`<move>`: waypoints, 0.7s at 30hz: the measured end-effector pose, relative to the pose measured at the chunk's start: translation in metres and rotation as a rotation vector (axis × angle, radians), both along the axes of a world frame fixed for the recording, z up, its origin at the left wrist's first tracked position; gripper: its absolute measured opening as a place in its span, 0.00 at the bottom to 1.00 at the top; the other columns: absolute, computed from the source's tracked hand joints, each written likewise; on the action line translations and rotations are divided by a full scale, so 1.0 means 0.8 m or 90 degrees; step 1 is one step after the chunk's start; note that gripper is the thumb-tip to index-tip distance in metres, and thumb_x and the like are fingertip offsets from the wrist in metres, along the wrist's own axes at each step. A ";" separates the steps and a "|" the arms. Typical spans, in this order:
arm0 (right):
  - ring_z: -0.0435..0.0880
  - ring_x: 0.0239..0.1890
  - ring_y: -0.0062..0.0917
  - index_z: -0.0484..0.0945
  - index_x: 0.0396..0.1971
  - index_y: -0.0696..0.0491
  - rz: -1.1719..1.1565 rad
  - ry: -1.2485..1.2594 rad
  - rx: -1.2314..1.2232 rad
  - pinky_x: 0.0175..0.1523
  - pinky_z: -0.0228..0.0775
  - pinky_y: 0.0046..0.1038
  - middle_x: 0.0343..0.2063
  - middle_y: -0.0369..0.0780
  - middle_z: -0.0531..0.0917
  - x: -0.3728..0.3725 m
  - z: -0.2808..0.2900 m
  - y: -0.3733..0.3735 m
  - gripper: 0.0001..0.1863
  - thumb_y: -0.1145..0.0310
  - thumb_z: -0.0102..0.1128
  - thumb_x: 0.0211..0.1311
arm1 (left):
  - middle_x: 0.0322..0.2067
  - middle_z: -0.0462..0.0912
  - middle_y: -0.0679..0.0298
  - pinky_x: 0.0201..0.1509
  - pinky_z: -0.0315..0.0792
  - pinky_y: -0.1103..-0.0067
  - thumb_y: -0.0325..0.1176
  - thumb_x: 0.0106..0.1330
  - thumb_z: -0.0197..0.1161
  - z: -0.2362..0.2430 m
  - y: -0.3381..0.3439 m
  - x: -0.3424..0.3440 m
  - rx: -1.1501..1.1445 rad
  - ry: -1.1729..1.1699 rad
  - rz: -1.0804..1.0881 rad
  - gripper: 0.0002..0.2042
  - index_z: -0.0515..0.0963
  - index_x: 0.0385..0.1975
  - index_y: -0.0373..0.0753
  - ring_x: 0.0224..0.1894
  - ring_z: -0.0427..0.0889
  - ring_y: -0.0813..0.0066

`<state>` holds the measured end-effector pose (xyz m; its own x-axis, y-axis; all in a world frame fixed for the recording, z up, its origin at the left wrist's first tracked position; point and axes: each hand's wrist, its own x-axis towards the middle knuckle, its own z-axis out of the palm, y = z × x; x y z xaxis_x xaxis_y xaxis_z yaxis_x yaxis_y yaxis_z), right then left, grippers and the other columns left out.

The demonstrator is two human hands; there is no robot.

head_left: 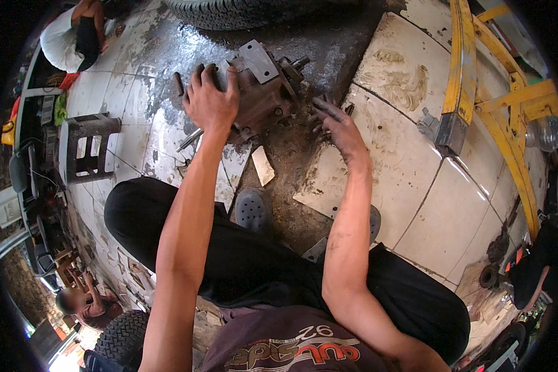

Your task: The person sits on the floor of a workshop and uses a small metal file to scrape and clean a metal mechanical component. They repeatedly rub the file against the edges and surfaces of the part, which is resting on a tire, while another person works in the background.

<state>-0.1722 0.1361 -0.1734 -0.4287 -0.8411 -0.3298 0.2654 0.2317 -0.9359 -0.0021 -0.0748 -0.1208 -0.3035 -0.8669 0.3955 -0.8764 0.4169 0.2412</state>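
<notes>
While spread flat on the gearbox [263, 90], left hand [212, 99]; right hand's [341, 130] grip apart.

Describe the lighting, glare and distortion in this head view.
Head view: daylight, with glare streaks on the pale glossy floor tiles; fisheye bends the yellow metal frame near the black rim; the left hand on the greasy brown metal engine block looks sharp.
</notes>
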 end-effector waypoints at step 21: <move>0.83 0.54 0.43 0.58 0.74 0.30 0.281 0.492 0.371 0.59 0.75 0.43 0.51 0.50 0.83 0.059 0.041 -0.057 0.41 0.67 0.54 0.58 | 0.63 0.75 0.58 0.70 0.57 0.63 0.61 0.67 0.56 -0.007 -0.004 -0.002 -0.073 0.006 -0.020 0.30 0.79 0.56 0.42 0.67 0.70 0.58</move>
<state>-0.1251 0.0902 -0.1407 -0.3897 -0.7731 -0.5004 -0.5707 0.6292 -0.5276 -0.0040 -0.0777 -0.1262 -0.3261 -0.8060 0.4940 -0.8603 0.4696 0.1984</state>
